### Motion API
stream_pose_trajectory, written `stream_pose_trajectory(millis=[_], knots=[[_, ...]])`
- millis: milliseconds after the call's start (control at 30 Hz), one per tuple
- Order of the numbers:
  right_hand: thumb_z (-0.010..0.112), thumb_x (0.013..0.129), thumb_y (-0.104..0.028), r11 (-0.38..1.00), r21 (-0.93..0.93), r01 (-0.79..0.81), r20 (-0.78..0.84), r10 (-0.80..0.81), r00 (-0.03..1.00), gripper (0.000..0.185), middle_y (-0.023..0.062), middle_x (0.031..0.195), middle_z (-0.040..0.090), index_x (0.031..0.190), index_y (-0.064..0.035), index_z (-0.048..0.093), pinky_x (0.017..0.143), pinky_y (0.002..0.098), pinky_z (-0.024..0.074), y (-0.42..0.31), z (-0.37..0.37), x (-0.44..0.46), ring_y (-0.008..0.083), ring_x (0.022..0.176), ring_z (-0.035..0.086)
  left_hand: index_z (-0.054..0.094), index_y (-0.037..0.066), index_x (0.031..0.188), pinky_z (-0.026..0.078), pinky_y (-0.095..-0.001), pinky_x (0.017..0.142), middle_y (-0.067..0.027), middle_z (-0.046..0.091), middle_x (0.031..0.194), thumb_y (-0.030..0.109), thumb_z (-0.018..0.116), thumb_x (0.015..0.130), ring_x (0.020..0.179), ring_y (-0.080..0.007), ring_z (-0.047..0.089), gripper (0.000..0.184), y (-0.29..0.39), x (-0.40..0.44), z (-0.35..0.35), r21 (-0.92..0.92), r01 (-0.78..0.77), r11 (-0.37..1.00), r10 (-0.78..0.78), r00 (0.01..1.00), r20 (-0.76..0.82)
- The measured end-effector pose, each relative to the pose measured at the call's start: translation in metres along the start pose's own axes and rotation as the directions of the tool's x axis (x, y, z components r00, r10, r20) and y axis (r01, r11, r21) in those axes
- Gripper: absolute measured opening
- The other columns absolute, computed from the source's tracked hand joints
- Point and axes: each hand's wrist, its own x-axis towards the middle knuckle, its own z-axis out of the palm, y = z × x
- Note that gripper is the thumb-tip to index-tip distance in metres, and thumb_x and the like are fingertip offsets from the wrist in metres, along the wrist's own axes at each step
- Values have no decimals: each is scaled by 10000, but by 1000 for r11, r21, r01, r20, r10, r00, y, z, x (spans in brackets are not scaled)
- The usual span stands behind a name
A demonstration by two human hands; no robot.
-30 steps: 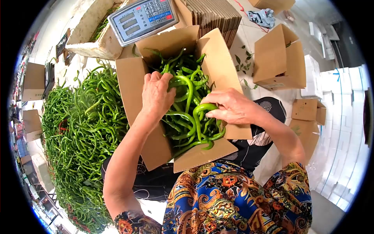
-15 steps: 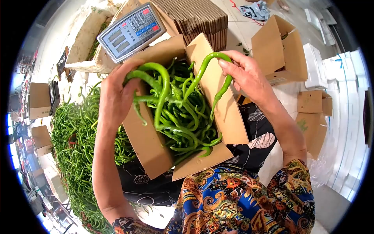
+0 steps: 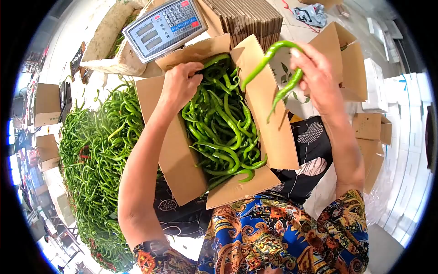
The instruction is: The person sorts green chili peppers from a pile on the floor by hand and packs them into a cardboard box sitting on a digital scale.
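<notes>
An open cardboard box (image 3: 181, 178) full of long green chili peppers (image 3: 223, 123) stands in front of me with its flaps spread. My left hand (image 3: 181, 83) is over the far left corner of the box, fingers closed on the end of a curved chili pepper (image 3: 216, 60) that lies along the far wall. Above the right flap, my right hand (image 3: 317, 75) pinches another long, bent chili pepper (image 3: 269, 55). Both ends of that one hang down, apart from the box's contents.
A large heap of green chili peppers (image 3: 100, 169) spreads on the left. Beyond the box sit a digital scale display (image 3: 166, 28), a foam box (image 3: 102, 48) and stacked flattened cartons (image 3: 251, 20). Another open carton (image 3: 353, 64) stands at the far right.
My left hand has let its drooping peppers down into the box and moved to the far corner. My right hand has lifted its pepper up and right, away from the box.
</notes>
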Motion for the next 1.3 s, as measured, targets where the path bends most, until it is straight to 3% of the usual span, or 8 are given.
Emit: stream_pose_trajectory(millis=[233, 333, 433, 567, 700, 833, 1167, 1300], knots=[[557, 954, -267, 993, -72, 97, 220, -79, 972, 296, 52, 750, 626, 1109, -32, 647, 545, 305, 512, 10, 75, 48, 149, 639, 611, 628, 31, 1167, 497, -394, 871, -179, 633, 1133, 105, 651, 842, 1014, -352, 630, 334, 15, -54, -7, 60, 34, 998, -50, 957, 284], [559, 928, -226, 753, -580, 313, 358, -109, 927, 229, 179, 885, 655, 993, -22, 642, 705, 465, 531, 44, 111, 64, 322, 781, 659, 631, 27, 1160, 511, -390, 846, -185, 642, 1114, 88, 640, 843, 978, -342, 643, 323, -4, -82, -3, 151, -424, 893, 390, 897, 209], [551, 877, -107, 290, -765, 575, 518, -252, 817, 137, 196, 923, 600, 929, 7, 606, 760, 484, 508, 80, 127, 50, 358, 901, 599, 633, 27, 1164, 519, -367, 834, -180, 650, 1074, 83, 659, 832, 922, -333, 650, 338, 19, -106, -30, 23, -180, 983, 166, 945, 283], [576, 779, -44, 418, -697, 583, 460, -363, 810, 220, 188, 1035, 578, 985, 27, 608, 826, 457, 516, 58, 127, 45, 347, 1020, 546, 613, 12, 1223, 507, -311, 870, -94, 677, 1084, 87, 644, 889, 944, -200, 649, 343, 10, -138, -66, -368, 298, 881, -187, 933, 308], [506, 816, -52, 384, -616, 688, 494, -491, 717, 325, 176, 1076, 586, 1122, 23, 583, 914, 443, 448, 74, 141, 69, 359, 1020, 536, 599, -23, 1225, 506, -292, 860, -86, 682, 1077, 145, 636, 922, 958, -152, 642, 349, -30, -154, -81, -540, 328, 775, -285, 944, 165], [597, 730, -24, 221, -754, 619, 624, -55, 780, 332, 183, 1101, 575, 1058, -5, 642, 906, 477, 440, 65, 135, 78, 365, 1023, 539, 612, -15, 1206, 505, -296, 824, -88, 691, 1047, 220, 626, 928, 936, -163, 651, 364, -46, -174, -87, -475, 372, 798, -362, 925, 116], [556, 800, -124, -14, -685, 729, 664, -424, 616, 102, 105, 867, 542, 845, -41, 596, 718, 384, 527, 79, 125, 39, 246, 841, 601, 618, -16, 1200, 510, -282, 787, -77, 691, 974, 157, 596, 939, 871, -140, 648, 314, -107, -228, -78, -566, 434, 701, -541, 841, -26], [562, 798, -75, 255, -660, 707, 667, -235, 707, 89, 151, 912, 568, 856, -21, 603, 753, 438, 523, 72, 128, 19, 325, 883, 609, 622, -21, 1193, 511, -281, 763, -80, 695, 960, 196, 603, 941, 843, -133, 640, 333, -155, -255, -56, -479, 482, 733, -584, 808, -80]])
